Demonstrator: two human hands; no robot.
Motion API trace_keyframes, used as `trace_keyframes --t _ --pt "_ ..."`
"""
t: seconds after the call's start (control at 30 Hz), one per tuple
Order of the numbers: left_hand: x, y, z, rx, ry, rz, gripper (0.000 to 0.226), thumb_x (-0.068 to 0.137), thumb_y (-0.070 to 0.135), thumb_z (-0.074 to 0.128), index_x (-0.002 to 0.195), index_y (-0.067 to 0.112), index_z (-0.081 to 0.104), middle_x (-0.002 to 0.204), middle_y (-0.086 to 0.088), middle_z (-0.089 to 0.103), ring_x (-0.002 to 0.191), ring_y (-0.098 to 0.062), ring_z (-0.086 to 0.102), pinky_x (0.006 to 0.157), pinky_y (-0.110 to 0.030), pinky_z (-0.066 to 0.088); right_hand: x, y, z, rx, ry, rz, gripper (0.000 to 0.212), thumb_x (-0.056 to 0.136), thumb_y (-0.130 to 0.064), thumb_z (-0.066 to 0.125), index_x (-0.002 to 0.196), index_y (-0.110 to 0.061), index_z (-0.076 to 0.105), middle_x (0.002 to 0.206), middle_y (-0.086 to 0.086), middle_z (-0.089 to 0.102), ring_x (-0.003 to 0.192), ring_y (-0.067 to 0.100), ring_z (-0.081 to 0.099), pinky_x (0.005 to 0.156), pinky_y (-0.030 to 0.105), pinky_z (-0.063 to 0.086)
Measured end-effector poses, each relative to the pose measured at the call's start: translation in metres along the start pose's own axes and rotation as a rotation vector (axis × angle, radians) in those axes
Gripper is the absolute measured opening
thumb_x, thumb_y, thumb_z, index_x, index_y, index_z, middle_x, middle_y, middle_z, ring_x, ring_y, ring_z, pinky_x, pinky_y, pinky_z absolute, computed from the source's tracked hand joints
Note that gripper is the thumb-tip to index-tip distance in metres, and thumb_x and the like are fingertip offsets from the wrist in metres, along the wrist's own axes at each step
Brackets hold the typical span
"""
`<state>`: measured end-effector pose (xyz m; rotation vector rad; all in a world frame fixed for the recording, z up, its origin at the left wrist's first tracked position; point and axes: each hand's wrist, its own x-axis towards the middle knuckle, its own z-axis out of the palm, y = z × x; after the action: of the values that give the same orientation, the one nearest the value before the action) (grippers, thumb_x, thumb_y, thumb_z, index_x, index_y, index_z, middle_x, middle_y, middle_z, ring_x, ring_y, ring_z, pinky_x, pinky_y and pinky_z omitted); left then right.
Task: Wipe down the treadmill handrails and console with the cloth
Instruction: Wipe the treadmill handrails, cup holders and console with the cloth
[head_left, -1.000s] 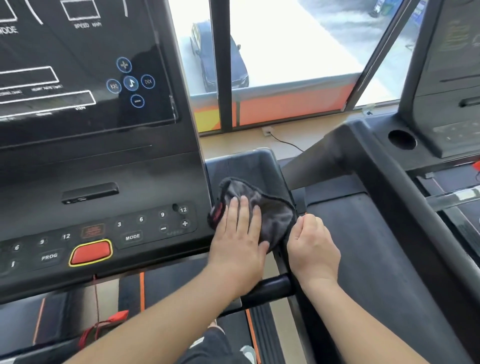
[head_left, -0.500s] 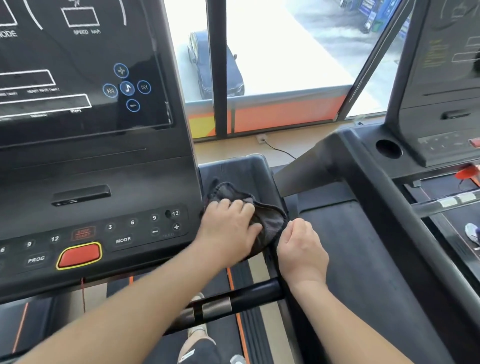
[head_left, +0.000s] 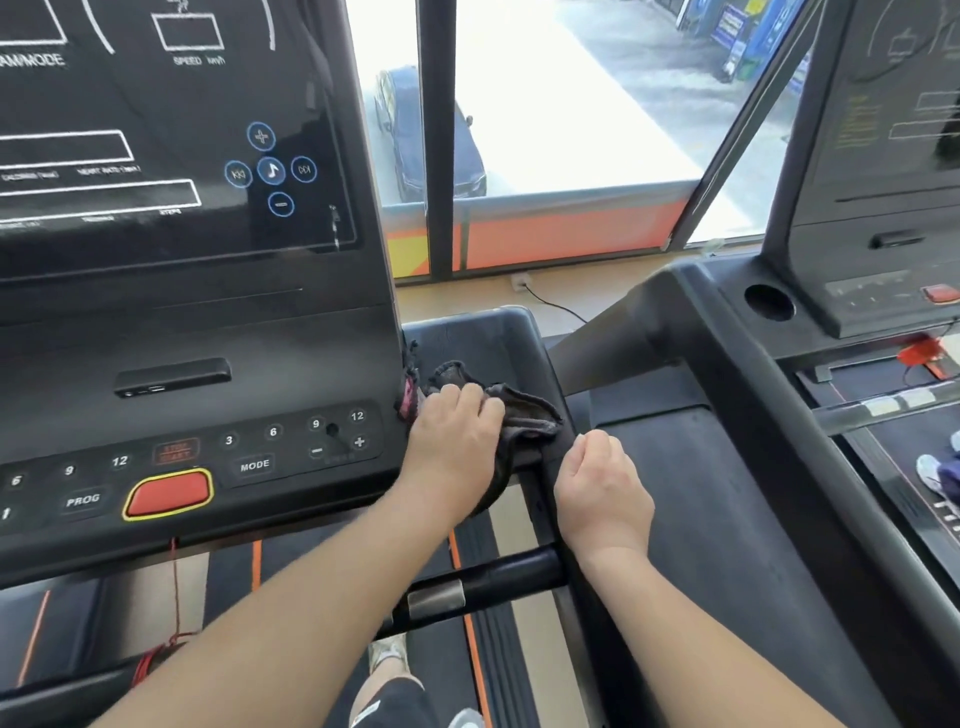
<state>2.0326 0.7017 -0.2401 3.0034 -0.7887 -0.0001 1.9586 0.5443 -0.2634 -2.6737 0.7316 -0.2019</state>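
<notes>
A dark grey cloth (head_left: 524, 415) lies bunched on the black side tray (head_left: 478, 338) just right of the treadmill console (head_left: 208, 338). My left hand (head_left: 452, 447) is on top of the cloth, fingers curled round it, pressing it against the tray beside the console's edge. My right hand (head_left: 602, 493) rests as a curled fist on the inner edge of the wide right handrail (head_left: 701, 493), next to the cloth; nothing shows inside it. Under both forearms runs a black crossbar (head_left: 498, 577).
The console carries a red stop button (head_left: 169, 493) and number keys, with a red safety cord (head_left: 174, 597) hanging below. A second treadmill (head_left: 883, 260) stands close on the right. Ahead is a window with a dark post (head_left: 436, 156).
My left hand's fingers have gone from flat to curled, bunching the cloth and drawing it back toward the console's edge. My right hand has stayed on the rail.
</notes>
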Motion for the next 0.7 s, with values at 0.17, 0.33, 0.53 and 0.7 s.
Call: trace_keyframes --t 0.17,0.33,0.53,0.7 --pt "-0.066 0.02 0.028 -0.084 -0.058 0.063 0.061 0.094 0.021 0.045 0.153 0.003 0.042 0.16 -0.02 0.039 0.148 -0.041 0.037 0.122 -0.052 0.03 0.001 0.001 0.002 -0.006 0.016 -0.019 0.033 0.106 -0.031 0.027 0.087 -0.013 0.047 0.088 0.0 0.054 0.081 0.026 0.053 0.061 0.036 0.037" --pt "0.003 0.001 0.002 -0.05 -0.208 -0.009 0.07 0.106 0.055 0.013 0.165 0.022 -0.003 0.172 -0.008 -0.014 0.158 -0.03 -0.015 0.128 -0.051 -0.003 0.001 0.001 0.003 -0.025 0.006 -0.007 0.034 0.106 -0.032 0.027 0.089 -0.012 0.047 0.09 0.002 0.055 0.084 0.027 0.054 0.062 0.036 0.039" --pt "0.043 -0.009 0.001 -0.027 -0.259 -0.134 0.073 0.103 0.062 0.009 0.163 0.027 -0.013 0.169 -0.012 -0.025 0.155 -0.034 -0.025 0.125 -0.057 -0.008 0.0 0.001 0.003 -0.003 0.008 -0.014 0.034 0.105 -0.033 0.026 0.087 -0.012 0.047 0.089 0.001 0.055 0.083 0.027 0.054 0.061 0.036 0.041" --pt "-0.026 0.026 0.006 0.002 -0.258 -0.034 0.073 0.106 0.055 0.016 0.163 0.019 -0.014 0.167 -0.016 -0.027 0.154 -0.036 -0.027 0.125 -0.058 -0.007 0.001 0.001 0.002 0.013 0.016 -0.022 0.032 0.105 -0.031 0.029 0.086 -0.013 0.047 0.086 0.001 0.054 0.08 0.027 0.055 0.059 0.038 0.045"
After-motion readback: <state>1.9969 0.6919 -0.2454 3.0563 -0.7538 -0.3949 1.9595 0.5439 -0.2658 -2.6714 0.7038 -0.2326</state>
